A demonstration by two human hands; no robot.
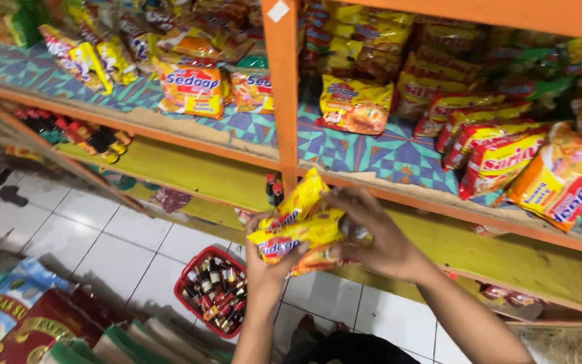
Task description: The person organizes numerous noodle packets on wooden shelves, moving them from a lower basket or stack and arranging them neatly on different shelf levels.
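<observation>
Both hands hold a small stack of yellow noodle packets in front of the orange shelf post, just below the upper shelf edge. Left hand is cupped under the stack from below, thumb up over the front packet, fingers curled round the back — closed on the packets. Right hand comes in from the right side, fingers wrapped over the top & side edges of the same stack, also gripping.

Above & beyond the hands: patterned blue shelf liner w/ more yellow packets lying loose, and a leaning row of red packets up to the right of the right hand. Below the left hand, on the white tile floor, a red basket full of small dark bottles. Further left of it, big printed sacks.

Step in hand, as I read it: squaring up the stack between the two hands, i.e. gathering before placing. Next move would call for keeping the slippery wrappers pinched together so none slides out, & lifting clear over the shelf lip w/o knocking packets already there.
</observation>
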